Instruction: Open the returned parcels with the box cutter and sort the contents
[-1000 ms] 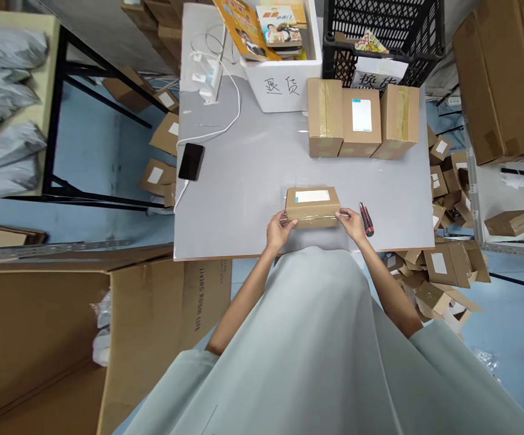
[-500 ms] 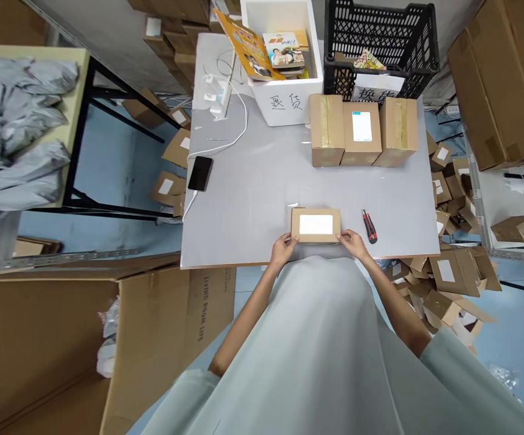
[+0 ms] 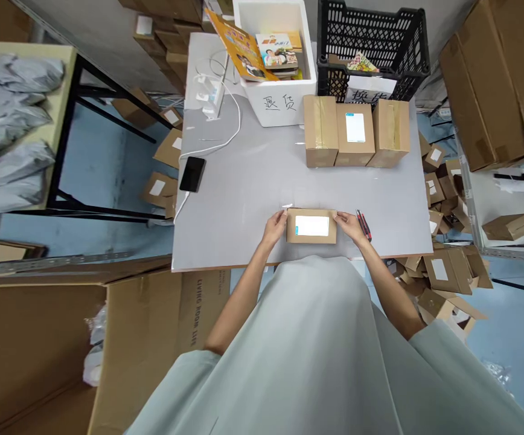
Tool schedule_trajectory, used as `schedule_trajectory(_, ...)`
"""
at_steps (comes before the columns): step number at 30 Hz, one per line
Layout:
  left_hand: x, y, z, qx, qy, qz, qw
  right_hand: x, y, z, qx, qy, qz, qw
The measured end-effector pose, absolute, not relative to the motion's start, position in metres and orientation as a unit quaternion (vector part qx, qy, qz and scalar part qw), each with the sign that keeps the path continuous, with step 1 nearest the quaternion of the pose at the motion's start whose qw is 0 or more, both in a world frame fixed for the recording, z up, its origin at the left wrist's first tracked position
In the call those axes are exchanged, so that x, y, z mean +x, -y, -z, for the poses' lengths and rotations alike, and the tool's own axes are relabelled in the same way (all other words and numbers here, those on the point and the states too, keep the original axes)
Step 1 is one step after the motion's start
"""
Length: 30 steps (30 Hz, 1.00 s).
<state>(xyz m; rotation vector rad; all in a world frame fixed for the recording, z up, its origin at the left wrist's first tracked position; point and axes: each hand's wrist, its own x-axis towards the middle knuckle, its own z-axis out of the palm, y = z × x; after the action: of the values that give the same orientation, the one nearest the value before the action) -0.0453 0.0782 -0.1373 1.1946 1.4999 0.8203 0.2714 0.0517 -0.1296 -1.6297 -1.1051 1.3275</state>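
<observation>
Your box (image 3: 311, 226) is on the table (image 3: 244, 199), near the front edge, directly between your two hands. Its long axis runs from left to right, so each hand has one short end. Your left hand (image 3: 274, 228) pinches the left end near the far corner, fingertips drawn in; your right hand (image 3: 349, 225) pinches the right end in the same manner. Neither hand is clearly nearer to the box. The cutter (image 3: 364, 226) lies just beside your right hand, on its outer side.
</observation>
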Motion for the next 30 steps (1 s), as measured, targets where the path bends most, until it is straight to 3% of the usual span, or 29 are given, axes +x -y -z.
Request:
schedule_trajectory(8, -0.037, -0.046, 0.118, 0.462, -0.627, -0.392, 0.489, 0.287, -0.021, 0.112, -0.621, 0.455, -0.479, 0.422)
schedule_trajectory(24, -0.052, -0.032, 0.136, 0.454, -0.628, -0.315, 0.548, 0.305, -0.01, 0.138, -0.636, 0.439, -0.543, 0.329)
schedule_trajectory(30, -0.044, -0.061, 0.121, 0.454, -0.626, -0.308, 0.555, 0.295, -0.036, 0.126, -0.607, 0.445, -0.555, 0.353)
